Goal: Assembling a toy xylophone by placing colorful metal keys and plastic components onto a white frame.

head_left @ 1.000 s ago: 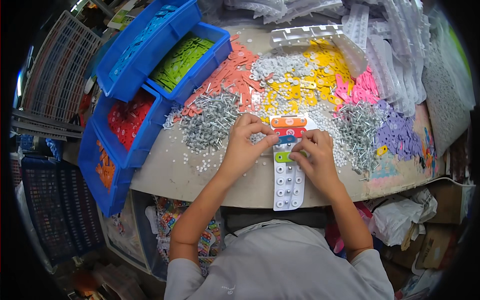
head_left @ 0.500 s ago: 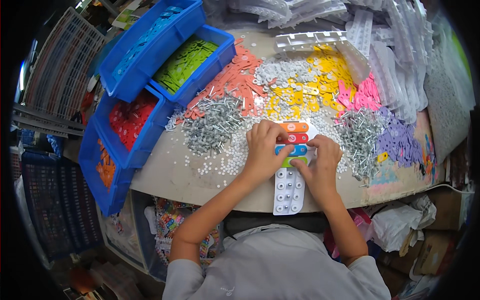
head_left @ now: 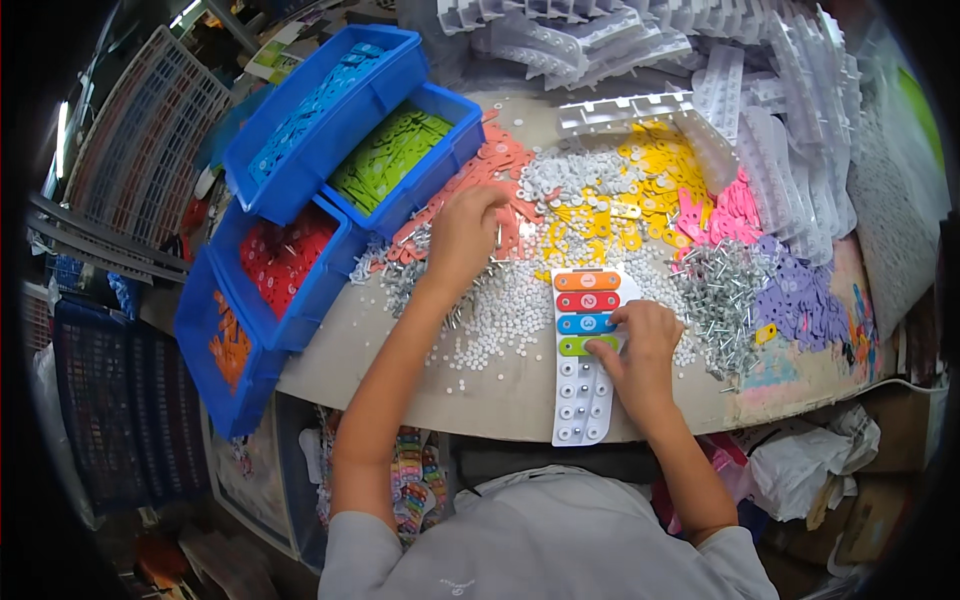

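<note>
A white plastic peg board lies near the table's front edge. Across its upper part sit four strips: an orange strip, a red strip, a blue strip and a green strip. White rings and metal pins show on the lower part. My right hand grips the board's right side, its thumb on the green strip and fingertips at the blue one. My left hand is over the pile of coral strips, fingers stretched rightward and loosely curved; what lies beneath them is hidden.
Blue bins with red, orange, blue and green strips stand at left. Metal pins, white rings, yellow strips, pink strips and purple strips cover the table. White plastic frames are heaped behind.
My left hand has left the board and moved left and away, over the coral strips. My right hand stays on the board. The whole view has shifted slightly.
</note>
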Demonstrator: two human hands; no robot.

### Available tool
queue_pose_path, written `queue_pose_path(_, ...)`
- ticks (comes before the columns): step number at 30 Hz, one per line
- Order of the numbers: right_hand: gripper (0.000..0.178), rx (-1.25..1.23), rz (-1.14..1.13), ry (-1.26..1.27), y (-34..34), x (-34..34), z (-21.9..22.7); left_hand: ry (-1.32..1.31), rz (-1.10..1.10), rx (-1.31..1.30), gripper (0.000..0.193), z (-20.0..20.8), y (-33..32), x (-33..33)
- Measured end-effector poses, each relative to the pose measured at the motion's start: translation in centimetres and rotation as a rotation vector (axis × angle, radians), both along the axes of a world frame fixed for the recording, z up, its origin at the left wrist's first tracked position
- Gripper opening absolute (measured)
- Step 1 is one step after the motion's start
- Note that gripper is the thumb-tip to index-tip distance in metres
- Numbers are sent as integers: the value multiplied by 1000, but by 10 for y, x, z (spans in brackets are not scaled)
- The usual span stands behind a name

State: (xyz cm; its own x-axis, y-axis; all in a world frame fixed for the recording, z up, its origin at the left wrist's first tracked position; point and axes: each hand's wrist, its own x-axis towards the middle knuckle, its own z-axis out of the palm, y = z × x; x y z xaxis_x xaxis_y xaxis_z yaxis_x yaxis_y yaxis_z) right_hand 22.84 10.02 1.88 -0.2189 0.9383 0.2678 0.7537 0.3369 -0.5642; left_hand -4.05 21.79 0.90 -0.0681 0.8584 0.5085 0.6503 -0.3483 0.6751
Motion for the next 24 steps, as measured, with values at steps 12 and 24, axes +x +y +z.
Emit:
queue_pose_path(12,23,88,52,14,35,19,2,814,213,-187,36,-14,12,16)
queue_pose_path(24,19,200,-14,-336,164,24,-23,717,285,-142,26,-28,20,10)
